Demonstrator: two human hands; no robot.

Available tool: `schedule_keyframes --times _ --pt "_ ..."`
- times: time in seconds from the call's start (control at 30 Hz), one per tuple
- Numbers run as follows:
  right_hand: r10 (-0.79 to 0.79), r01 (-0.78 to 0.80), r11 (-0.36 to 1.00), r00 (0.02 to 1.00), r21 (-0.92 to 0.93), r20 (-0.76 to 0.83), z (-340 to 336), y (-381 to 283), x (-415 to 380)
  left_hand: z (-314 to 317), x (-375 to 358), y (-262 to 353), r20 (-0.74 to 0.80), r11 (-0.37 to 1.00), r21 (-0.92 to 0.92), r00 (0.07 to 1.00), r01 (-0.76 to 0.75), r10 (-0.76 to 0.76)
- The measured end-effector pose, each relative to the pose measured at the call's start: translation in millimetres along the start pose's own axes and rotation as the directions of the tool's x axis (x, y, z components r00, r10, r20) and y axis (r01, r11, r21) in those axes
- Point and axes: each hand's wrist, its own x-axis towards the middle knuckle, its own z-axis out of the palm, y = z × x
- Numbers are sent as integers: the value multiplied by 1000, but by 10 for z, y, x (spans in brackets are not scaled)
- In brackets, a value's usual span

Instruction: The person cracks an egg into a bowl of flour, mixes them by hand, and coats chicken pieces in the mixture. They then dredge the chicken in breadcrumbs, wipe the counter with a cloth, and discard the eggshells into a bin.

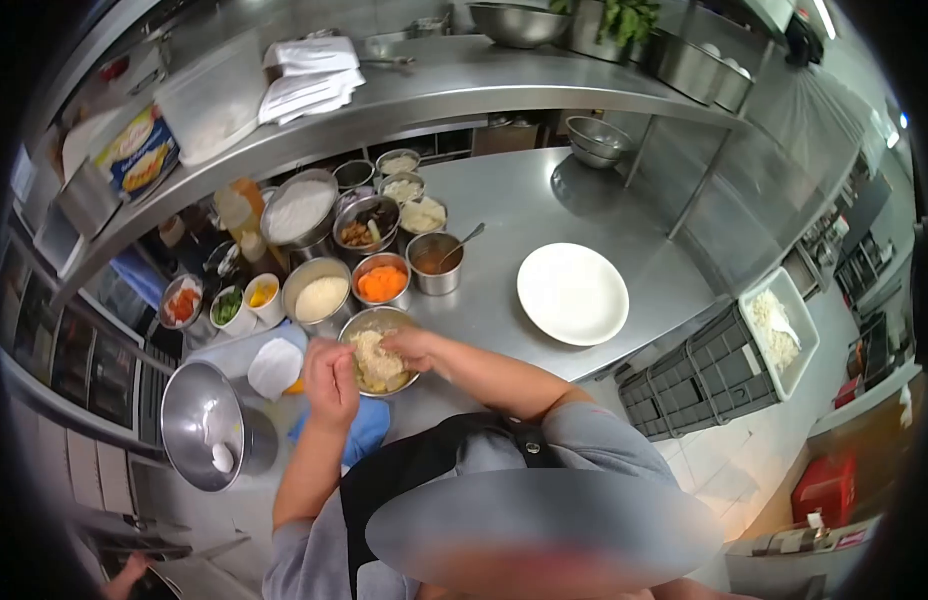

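A steel bowl [405,384] of pale, crumb-like mixture [374,358] stands at the counter's front edge. My right hand [414,347] reaches in from the right, its curled fingers closed on some of that mixture. By the bowl's left rim, my left hand [332,380] is raised with its fingers bent and pressed together. Whatever may be inside those fingers is hidden. Just behind the bowl are a tin of orange pieces [382,283] and a larger tin of pale crumbs [322,298]. A blue cloth [364,430] lies below my hands.
To the right sits a white plate [573,294]. A deep steel bowl [202,425] with eggshell-like white pieces is at the left. Several ingredient tins and a sauce pot with spoon [437,264] crowd behind. Overhead runs a steel shelf [434,90]. A person's hand [132,570] shows lower left.
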Motion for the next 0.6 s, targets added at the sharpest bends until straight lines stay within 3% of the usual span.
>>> schedule_keyframes --times 0.03,0.07,0.13,0.17,0.2,0.27,0.37,0.43,0.5,0.6 --pt "-4 4 1000 1000 -11 11 -6 -13 -9 54 348 207 -55 998 -35 997 -54 52" --pt "-6 7 1000 1000 -23 23 -17 -24 -8 81 693 342 -27 974 -34 974 -226 225" --pt "1 -2 1000 999 19 51 -40 -32 -14 209 1488 676 3 825 42 825 -564 565" --pt "12 -17 997 998 71 67 -51 -24 -18 286 1824 847 134 801 140 813 -582 567" --pt "25 -35 992 996 121 86 -69 -28 -20 504 2174 975 117 769 253 807 -588 579" --pt "36 -51 979 996 195 81 -18 -87 -96 919 2869 1061 133 742 300 797 -599 589" --pt "5 -47 971 984 233 176 -55 -106 -132 1576 3690 931 175 748 477 884 -461 433" --pt "-38 -21 975 964 220 262 -97 -137 -187 1969 4087 655 190 761 586 961 -277 204" --pt "-82 14 980 938 200 336 -123 -206 -339 2255 4299 327 262 682 696 964 -225 51" --pt "-71 23 988 943 150 325 -199 -225 -394 2373 4583 -31 396 834 543 906 -101 -149"
